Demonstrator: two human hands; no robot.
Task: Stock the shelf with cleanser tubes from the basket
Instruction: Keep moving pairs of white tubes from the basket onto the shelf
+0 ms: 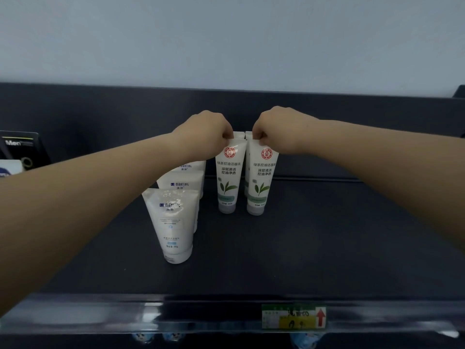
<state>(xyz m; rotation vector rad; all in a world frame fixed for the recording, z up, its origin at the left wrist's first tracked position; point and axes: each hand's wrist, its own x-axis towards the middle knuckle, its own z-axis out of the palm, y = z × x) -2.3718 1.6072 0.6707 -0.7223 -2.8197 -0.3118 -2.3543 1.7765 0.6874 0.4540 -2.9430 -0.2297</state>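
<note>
Two white cleanser tubes with green leaf prints and red round logos stand cap-down on the dark shelf [314, 248]. My left hand [206, 132] pinches the top seam of the left green-leaf tube [228, 180]. My right hand [279, 132] pinches the top seam of the right green-leaf tube [260, 182]. More tubes of the same kind show just behind them. The basket is out of view.
A row of three wider white tubes [173, 222] stands cap-down to the left, front to back. A black box marked "Men" [22, 149] sits at the far left. A price label [293, 317] hangs on the shelf's front rail. Bare shelf lies to the right.
</note>
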